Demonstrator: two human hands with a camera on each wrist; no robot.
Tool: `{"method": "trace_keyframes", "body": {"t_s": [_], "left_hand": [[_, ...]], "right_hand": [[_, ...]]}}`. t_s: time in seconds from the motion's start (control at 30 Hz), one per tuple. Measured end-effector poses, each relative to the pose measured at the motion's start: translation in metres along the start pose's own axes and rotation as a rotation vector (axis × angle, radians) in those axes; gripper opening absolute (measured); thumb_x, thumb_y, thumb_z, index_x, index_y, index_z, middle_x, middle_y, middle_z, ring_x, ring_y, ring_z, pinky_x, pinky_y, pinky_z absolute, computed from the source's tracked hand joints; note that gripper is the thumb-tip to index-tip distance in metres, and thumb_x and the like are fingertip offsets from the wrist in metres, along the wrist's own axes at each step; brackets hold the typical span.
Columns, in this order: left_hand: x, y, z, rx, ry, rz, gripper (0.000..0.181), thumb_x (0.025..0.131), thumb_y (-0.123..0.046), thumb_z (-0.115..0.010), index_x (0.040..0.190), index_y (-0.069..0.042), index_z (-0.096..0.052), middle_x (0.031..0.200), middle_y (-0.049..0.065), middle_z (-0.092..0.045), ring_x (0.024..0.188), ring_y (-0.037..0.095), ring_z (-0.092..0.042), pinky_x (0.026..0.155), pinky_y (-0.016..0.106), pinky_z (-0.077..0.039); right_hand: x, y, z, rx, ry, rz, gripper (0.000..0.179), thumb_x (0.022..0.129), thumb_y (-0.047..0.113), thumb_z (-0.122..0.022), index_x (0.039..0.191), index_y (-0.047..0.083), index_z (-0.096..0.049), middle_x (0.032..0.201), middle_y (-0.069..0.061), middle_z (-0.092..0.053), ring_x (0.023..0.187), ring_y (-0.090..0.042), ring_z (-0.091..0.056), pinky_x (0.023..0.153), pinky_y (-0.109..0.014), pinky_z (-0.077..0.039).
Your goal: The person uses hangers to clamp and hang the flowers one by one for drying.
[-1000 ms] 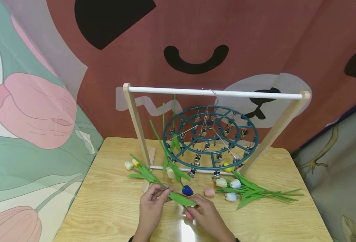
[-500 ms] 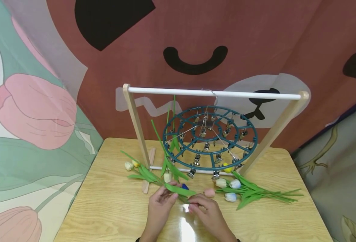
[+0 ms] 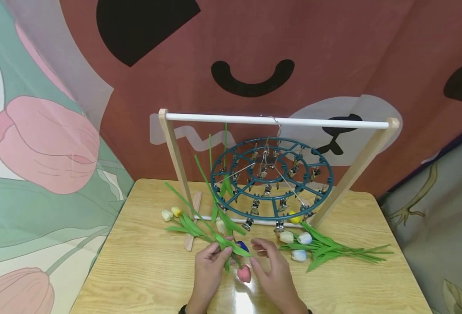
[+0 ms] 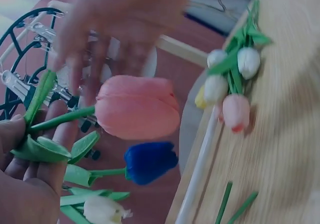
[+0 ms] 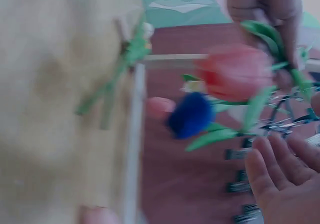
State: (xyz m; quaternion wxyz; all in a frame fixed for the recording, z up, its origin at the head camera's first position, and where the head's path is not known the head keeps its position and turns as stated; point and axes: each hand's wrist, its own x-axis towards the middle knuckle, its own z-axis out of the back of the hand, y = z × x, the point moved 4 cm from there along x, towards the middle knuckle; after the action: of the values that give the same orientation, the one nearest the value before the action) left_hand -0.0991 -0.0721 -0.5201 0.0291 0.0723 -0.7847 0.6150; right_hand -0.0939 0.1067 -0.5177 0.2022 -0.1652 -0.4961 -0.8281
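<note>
Between the thumb and fingers of my left hand (image 3: 211,267) is a pink artificial tulip (image 3: 244,274), pinched at its leaves and stem with the bloom pointing down toward me. My right hand (image 3: 273,270) is just to the right of that bloom, fingers spread and relaxed, holding nothing. A blue tulip (image 4: 150,163) and a white tulip (image 4: 104,210) hang bloom-down beyond the left hand, their stems rising at the left of the round green clip hanger (image 3: 262,217). In the right wrist view, the right palm (image 5: 285,184) faces the pink tulip.
A wooden stand with a white top bar (image 3: 215,117) carries the hanger and its several metal clips. White and pale blue tulips (image 3: 304,238) lie in a bunch at right, near a yellow bloom (image 3: 295,217). Cream and yellow tulips (image 3: 167,215) lie by the stand's left foot.
The right hand has let go of the pink tulip's lower end and moved slightly up and right, opening. The left hand has shifted right with the tulip, whose bloom now shows.
</note>
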Motion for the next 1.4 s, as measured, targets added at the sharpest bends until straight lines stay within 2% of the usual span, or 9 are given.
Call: {"method": "trace_keyframes", "body": {"t_s": [0.13,0.3,0.47,0.57,0.67,0.77,0.97,1.17,1.4], "left_hand": [[0.002,-0.002,0.001,0.065,0.005,-0.034,0.026,0.093,0.002,-0.07,0.113,0.019,-0.066,0.11,0.038,-0.069,0.086,0.015,-0.078,0.074,0.036,-0.067],[0.003,-0.003,0.0,0.153,0.024,-0.119,0.022,0.092,0.0,-0.073,0.11,0.013,-0.071,0.108,0.029,-0.074,0.079,0.015,-0.077,0.07,0.039,-0.067],[0.003,-0.004,-0.003,0.232,0.037,-0.203,0.021,0.091,-0.002,-0.074,0.11,0.006,-0.074,0.106,0.022,-0.077,0.078,0.018,-0.078,0.068,0.038,-0.067],[0.004,-0.006,-0.006,0.245,0.053,-0.246,0.022,0.091,0.0,-0.074,0.111,0.01,-0.073,0.103,0.025,-0.076,0.075,0.024,-0.078,0.067,0.035,-0.067],[0.006,-0.009,-0.007,0.265,0.066,-0.277,0.022,0.091,0.001,-0.073,0.111,0.011,-0.072,0.101,0.025,-0.076,0.072,0.023,-0.077,0.066,0.031,-0.067],[0.008,-0.01,-0.007,0.279,0.066,-0.275,0.022,0.091,0.003,-0.073,0.111,0.01,-0.072,0.101,0.025,-0.076,0.071,0.02,-0.076,0.066,0.031,-0.067],[0.013,-0.009,-0.006,0.319,0.047,-0.27,0.022,0.09,0.003,-0.074,0.111,0.007,-0.074,0.099,0.024,-0.077,0.072,0.016,-0.076,0.065,0.033,-0.067],[0.017,-0.009,-0.007,0.328,0.051,-0.256,0.021,0.09,0.003,-0.074,0.111,0.005,-0.074,0.093,0.016,-0.079,0.07,0.023,-0.077,0.063,0.032,-0.067],[0.018,-0.01,-0.008,0.334,0.038,-0.225,0.019,0.09,0.002,-0.074,0.109,-0.001,-0.076,0.092,0.013,-0.079,0.072,0.027,-0.077,0.064,0.038,-0.068]], "right_hand": [[0.017,0.019,0.011,-0.051,-0.031,0.078,0.076,0.09,-0.001,-0.073,0.157,0.006,-0.038,0.146,-0.01,-0.059,0.128,-0.023,-0.06,0.106,-0.021,-0.054],[0.044,0.036,0.016,-0.016,-0.045,0.081,0.079,0.091,0.002,-0.074,0.159,0.005,-0.033,0.145,-0.012,-0.059,0.125,-0.027,-0.062,0.107,-0.027,-0.055],[0.065,0.046,0.017,-0.023,-0.096,0.117,0.059,0.09,0.004,-0.076,0.144,0.005,-0.053,0.135,-0.013,-0.065,0.106,-0.023,-0.068,0.086,-0.038,-0.064],[0.071,0.05,0.018,-0.059,-0.159,0.18,0.036,0.089,0.005,-0.078,0.123,0.003,-0.067,0.119,-0.011,-0.067,0.088,-0.017,-0.064,0.071,-0.027,-0.061],[0.075,0.052,0.02,-0.064,-0.201,0.232,0.028,0.088,0.009,-0.08,0.113,0.001,-0.072,0.106,-0.009,-0.066,0.076,-0.013,-0.06,0.064,-0.018,-0.055],[0.077,0.052,0.02,-0.028,-0.194,0.256,0.032,0.083,0.01,-0.085,0.111,0.0,-0.072,0.098,-0.008,-0.066,0.073,-0.013,-0.063,0.067,-0.012,-0.057],[0.079,0.05,0.022,0.056,-0.134,0.257,0.044,0.069,-0.009,-0.089,0.108,-0.001,-0.07,0.1,-0.01,-0.068,0.076,-0.019,-0.072,0.073,-0.016,-0.063],[0.08,0.047,0.022,0.044,-0.137,0.222,0.04,0.076,-0.012,-0.082,0.11,0.002,-0.067,0.103,-0.008,-0.067,0.08,-0.018,-0.07,0.074,-0.019,-0.064],[0.077,0.047,0.019,0.12,-0.149,0.177,0.045,0.078,-0.012,-0.081,0.119,0.002,-0.067,0.105,-0.009,-0.068,0.086,-0.021,-0.07,0.08,-0.023,-0.065]]}}
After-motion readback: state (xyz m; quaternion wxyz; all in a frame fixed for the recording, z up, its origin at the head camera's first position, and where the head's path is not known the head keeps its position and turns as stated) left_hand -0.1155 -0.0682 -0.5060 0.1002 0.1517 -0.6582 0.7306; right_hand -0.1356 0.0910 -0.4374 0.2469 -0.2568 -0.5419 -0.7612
